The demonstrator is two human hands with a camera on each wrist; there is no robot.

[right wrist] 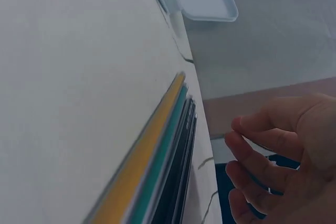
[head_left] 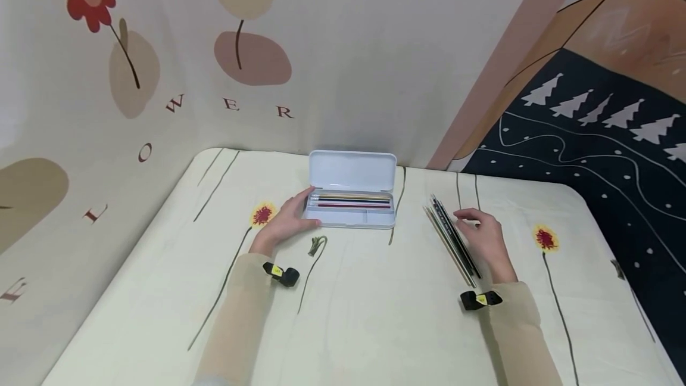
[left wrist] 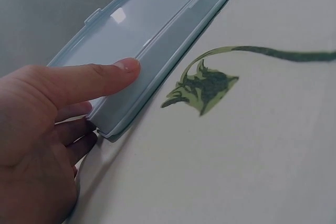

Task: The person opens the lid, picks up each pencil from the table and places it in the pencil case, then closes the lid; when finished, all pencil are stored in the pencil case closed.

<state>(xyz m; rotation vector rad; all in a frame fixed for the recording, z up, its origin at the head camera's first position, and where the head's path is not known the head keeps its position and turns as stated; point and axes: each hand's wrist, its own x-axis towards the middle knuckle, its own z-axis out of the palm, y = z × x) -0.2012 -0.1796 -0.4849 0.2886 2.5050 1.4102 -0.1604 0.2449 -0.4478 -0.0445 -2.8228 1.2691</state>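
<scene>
A pale blue pencil case (head_left: pixel 352 219) lies with its lid (head_left: pixel 352 170) raised at the back. Several pencils (head_left: pixel 351 200) rest in its long rear compartment. My left hand (head_left: pixel 286 220) holds the case by its left end. The left wrist view shows the thumb (left wrist: pixel 113 80) against the front wall, with the other fingers around the corner and partly hidden. To the right of the case, a bundle of several pencils (head_left: pixel 452 240) lies slanted on the table. Beside it hovers my right hand (head_left: pixel 485 240), fingers loosely bent and nothing seen between them; the right wrist view (right wrist: pixel 278 156) shows it apart from the pencils.
A white cloth (head_left: pixel 364 314) with printed flowers and stems covers the table. Right behind the case stands a pale wall hanging (head_left: pixel 375 76) with flower prints and letters. A dark cloth (head_left: pixel 589 136) with printed trees hangs past the right edge.
</scene>
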